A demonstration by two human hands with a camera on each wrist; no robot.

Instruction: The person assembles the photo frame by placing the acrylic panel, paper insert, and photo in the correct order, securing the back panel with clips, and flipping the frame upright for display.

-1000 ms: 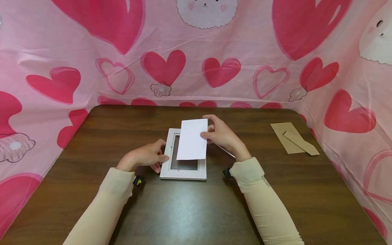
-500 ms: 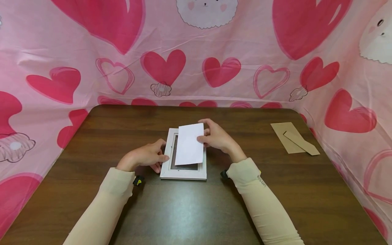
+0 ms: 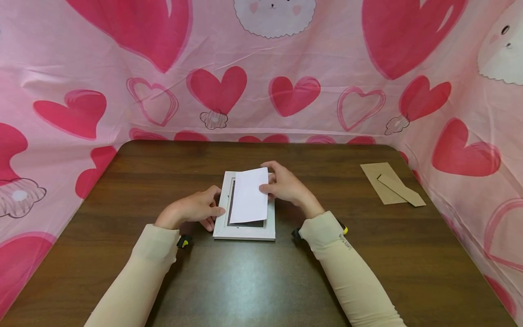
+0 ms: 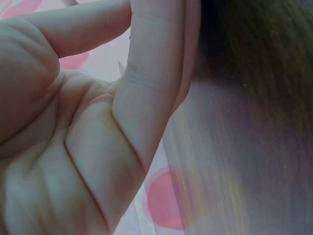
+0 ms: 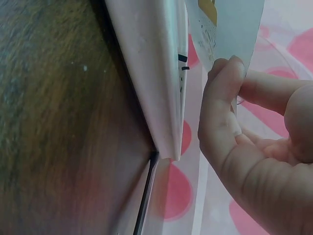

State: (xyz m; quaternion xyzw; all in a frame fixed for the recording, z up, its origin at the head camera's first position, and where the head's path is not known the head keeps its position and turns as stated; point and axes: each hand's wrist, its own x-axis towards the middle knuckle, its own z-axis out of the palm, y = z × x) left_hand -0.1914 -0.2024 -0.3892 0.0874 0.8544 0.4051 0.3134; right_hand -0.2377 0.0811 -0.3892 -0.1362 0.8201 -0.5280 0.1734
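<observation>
A white picture frame (image 3: pixel 244 233) lies on the table, its opening showing a dark pane. My left hand (image 3: pixel 198 208) holds the frame's left side, thumb on top and fingers at the outer edge. In the left wrist view, the palm and fingers of the left hand (image 4: pixel 98 132) fill much of the picture. With thumb and fingers, my right hand (image 3: pixel 286 185) pinches the right edge of a white photo card (image 3: pixel 248 196), tilted over the opening. From the right wrist, the card's (image 5: pixel 237 36) underside shows gold and speckled print, with the frame's side (image 5: pixel 146 63) beside it.
On the right of the brown wooden table (image 3: pixel 245 286) lies a brown backing board (image 3: pixel 373 175) with an angled stand leg (image 3: pixel 402 190) on it. A pink cloth with hearts (image 3: pixel 294 95) hangs around the table's back and sides.
My right hand has brought the photo card left, lower and nearer, so it covers more of the frame's opening. The left hand and frame have stayed in place.
</observation>
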